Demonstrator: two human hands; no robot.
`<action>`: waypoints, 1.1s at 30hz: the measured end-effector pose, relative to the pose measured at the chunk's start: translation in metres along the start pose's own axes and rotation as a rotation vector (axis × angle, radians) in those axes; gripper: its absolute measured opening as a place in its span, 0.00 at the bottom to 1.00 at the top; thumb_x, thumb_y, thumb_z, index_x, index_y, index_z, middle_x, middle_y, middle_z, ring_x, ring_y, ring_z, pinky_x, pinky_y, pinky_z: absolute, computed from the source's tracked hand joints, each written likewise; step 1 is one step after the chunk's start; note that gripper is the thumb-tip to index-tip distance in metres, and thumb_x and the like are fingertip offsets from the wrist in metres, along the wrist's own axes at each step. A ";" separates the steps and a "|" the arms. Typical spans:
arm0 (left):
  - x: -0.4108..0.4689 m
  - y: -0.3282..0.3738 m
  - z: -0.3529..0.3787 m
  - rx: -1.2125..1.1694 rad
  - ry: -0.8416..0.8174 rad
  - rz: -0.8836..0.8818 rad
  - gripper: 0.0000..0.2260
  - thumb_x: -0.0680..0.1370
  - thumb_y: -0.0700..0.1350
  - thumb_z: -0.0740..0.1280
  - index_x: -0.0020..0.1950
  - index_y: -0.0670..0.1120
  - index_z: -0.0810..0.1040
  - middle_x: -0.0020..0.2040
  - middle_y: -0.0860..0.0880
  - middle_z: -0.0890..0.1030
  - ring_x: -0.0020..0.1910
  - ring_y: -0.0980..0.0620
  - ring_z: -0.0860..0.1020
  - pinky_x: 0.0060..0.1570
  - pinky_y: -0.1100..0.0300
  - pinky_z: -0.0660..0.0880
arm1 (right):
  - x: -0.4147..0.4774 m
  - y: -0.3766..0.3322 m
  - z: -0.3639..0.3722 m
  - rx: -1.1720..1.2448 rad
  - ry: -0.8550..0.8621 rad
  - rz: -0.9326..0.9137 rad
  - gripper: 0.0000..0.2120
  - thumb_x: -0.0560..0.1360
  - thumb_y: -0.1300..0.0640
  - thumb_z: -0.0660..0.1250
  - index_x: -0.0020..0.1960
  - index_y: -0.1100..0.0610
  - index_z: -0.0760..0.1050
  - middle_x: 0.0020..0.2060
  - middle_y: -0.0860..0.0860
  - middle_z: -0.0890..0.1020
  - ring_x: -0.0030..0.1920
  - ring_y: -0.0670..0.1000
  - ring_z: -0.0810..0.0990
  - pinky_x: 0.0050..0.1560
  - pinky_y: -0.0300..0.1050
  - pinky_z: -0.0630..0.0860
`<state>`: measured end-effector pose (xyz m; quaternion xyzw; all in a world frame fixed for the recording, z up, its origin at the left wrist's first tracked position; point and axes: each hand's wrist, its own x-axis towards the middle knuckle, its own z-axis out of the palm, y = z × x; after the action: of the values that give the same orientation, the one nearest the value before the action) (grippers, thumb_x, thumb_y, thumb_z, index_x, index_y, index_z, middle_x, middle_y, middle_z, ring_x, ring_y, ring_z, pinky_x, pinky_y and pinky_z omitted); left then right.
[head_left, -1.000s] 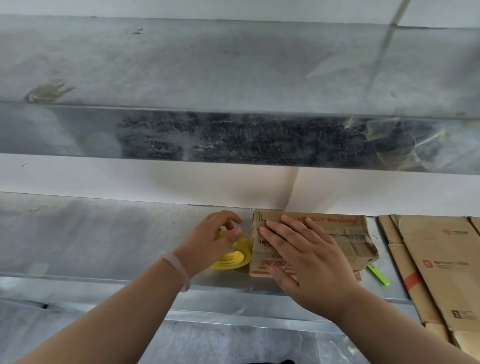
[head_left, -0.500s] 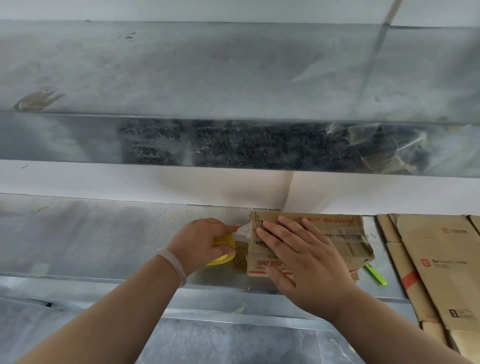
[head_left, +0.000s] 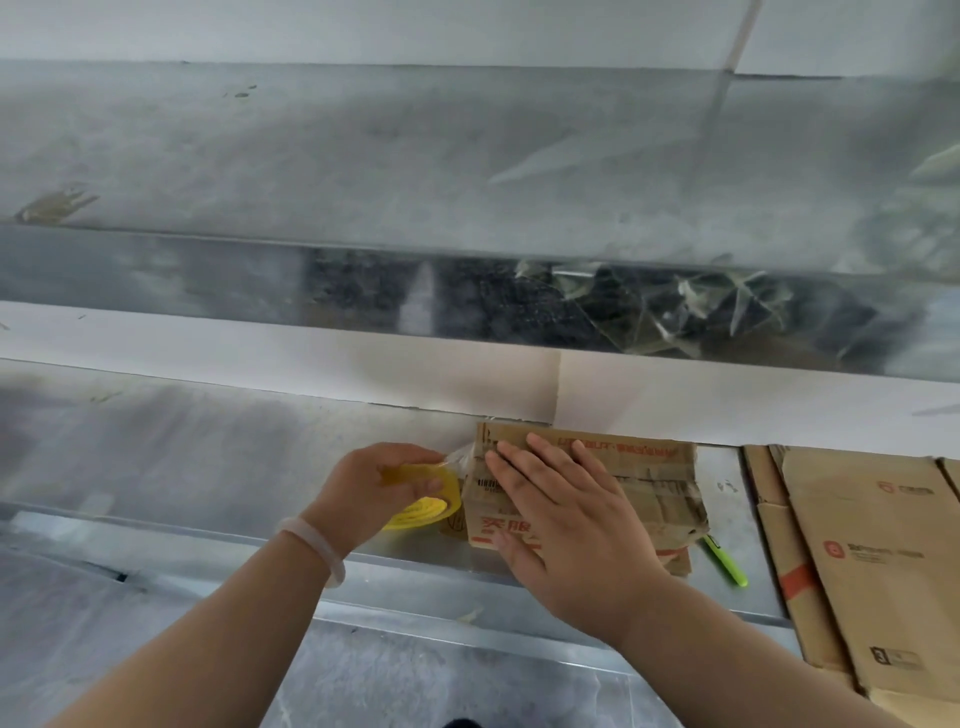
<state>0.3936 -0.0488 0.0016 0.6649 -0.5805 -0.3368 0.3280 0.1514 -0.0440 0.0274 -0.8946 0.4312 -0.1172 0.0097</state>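
Note:
A small worn cardboard box with red print stands on a metal shelf against the white wall. My right hand lies flat on its top with straight, spread fingers, pressing it down. My left hand grips a yellow-cored roll of clear tape just left of the box. A strip of clear tape stretches from the roll to the box's upper left corner. A pale bracelet sits on my left wrist.
Flattened cardboard boxes lie stacked on the shelf at the right. A green pen rests between them and the small box. Another metal shelf hangs above, with crumpled clear tape stuck to its front edge. The left of the shelf is bare metal.
My left hand has lifted the tape roll off the shelf, tilted it on edge and drawn a strip of tape to the box. My right hand has stayed flat on the box.

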 end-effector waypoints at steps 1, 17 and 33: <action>0.000 0.000 0.001 0.001 -0.001 -0.005 0.15 0.68 0.44 0.77 0.42 0.67 0.82 0.46 0.59 0.83 0.47 0.63 0.80 0.48 0.69 0.75 | -0.001 0.001 0.000 0.008 -0.004 -0.005 0.29 0.78 0.38 0.52 0.74 0.50 0.67 0.71 0.45 0.71 0.73 0.49 0.68 0.71 0.53 0.55; 0.008 -0.001 0.017 0.260 -0.093 0.274 0.04 0.75 0.48 0.70 0.45 0.54 0.86 0.46 0.69 0.79 0.48 0.67 0.77 0.51 0.69 0.73 | -0.063 0.050 -0.010 0.476 0.661 0.848 0.16 0.81 0.58 0.54 0.67 0.53 0.70 0.60 0.48 0.71 0.65 0.51 0.69 0.67 0.52 0.66; 0.013 -0.008 -0.001 0.108 -0.221 0.309 0.05 0.73 0.53 0.72 0.47 0.61 0.82 0.42 0.66 0.81 0.45 0.65 0.78 0.46 0.67 0.73 | -0.088 0.014 0.026 0.510 0.619 1.487 0.13 0.80 0.60 0.56 0.63 0.55 0.68 0.57 0.61 0.76 0.51 0.60 0.75 0.49 0.54 0.72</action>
<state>0.4004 -0.0605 -0.0053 0.5433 -0.7254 -0.3218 0.2739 0.0935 0.0133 -0.0175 -0.2759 0.8513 -0.4138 0.1674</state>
